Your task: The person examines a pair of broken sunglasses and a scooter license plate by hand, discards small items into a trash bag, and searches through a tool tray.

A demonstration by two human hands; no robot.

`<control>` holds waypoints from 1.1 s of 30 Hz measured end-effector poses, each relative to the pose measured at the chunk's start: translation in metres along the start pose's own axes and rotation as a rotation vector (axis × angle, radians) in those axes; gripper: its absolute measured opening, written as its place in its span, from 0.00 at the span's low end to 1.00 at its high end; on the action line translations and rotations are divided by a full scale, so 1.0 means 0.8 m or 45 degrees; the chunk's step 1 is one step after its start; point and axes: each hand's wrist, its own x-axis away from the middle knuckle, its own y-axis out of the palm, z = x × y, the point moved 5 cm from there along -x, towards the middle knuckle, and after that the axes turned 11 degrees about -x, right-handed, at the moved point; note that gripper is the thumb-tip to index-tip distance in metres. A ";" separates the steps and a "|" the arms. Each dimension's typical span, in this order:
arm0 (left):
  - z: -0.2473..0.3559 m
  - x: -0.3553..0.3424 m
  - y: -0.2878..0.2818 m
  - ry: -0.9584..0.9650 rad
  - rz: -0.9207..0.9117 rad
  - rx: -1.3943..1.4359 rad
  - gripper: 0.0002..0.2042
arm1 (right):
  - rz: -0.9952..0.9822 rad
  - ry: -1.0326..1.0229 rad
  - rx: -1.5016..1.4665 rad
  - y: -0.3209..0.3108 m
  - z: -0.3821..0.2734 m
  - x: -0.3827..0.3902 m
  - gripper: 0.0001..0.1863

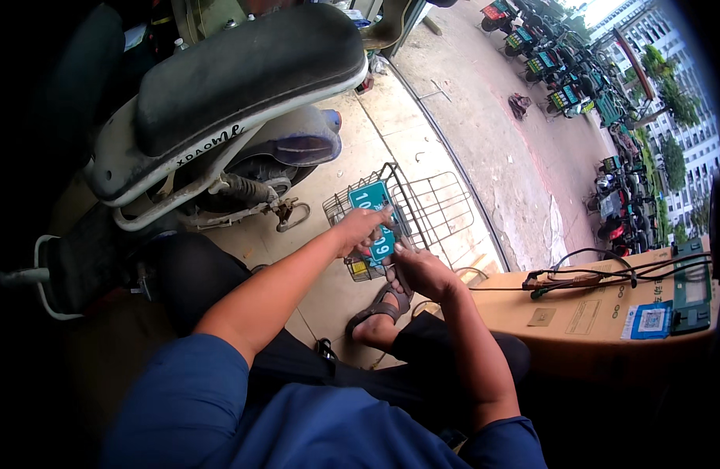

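1. Green plate (368,195), with white characters, lies against a black wire basket (407,199) near the middle of the view, its long side slanting down to the right, both hands on or at it.
2. Left hand (360,230): it crosses the middle of the plate, back upward, fingers bent and drawn close, their tips near the plate's right edge. Whether they grip the plate or only press on it, I cannot tell.
3. Right hand (424,271): it sits at the plate's lower right edge, fingers curled inward, thumb side toward the plate. The opening between thumb and fingers is narrow; what lies between them is hidden.
4. Arms: the left forearm reaches diagonally up and to the right from a blue sleeve (184,375); the right forearm rises steeply and leans left, so the hands nearly meet.
5. Just below the basket, a foot in a dark sandal (381,310) rests on the tiled floor (313,266).
6. To the left stands a white scooter with a black seat (250,78); to the right, a cardboard box (563,311) carries dark cables (594,275).
7. Farther off, at upper right, parked two-wheelers (544,66) line the pavement.
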 end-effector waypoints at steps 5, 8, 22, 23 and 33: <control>0.007 0.001 0.012 0.041 -0.256 0.214 0.21 | -0.098 -0.051 -0.055 0.011 0.002 0.002 0.26; 0.008 0.005 0.008 0.044 -0.278 0.229 0.17 | -0.027 -0.046 0.093 0.009 0.005 0.004 0.24; -0.065 -0.029 -0.087 -0.164 0.481 0.289 0.05 | -0.135 -0.016 -0.364 -0.026 0.011 -0.050 0.19; -0.070 -0.032 -0.090 -0.180 0.481 0.293 0.05 | -0.202 0.024 -0.408 -0.023 0.005 -0.052 0.18; -0.070 -0.045 -0.086 0.100 0.776 -0.554 0.23 | -0.338 0.133 -0.696 -0.031 -0.005 -0.121 0.16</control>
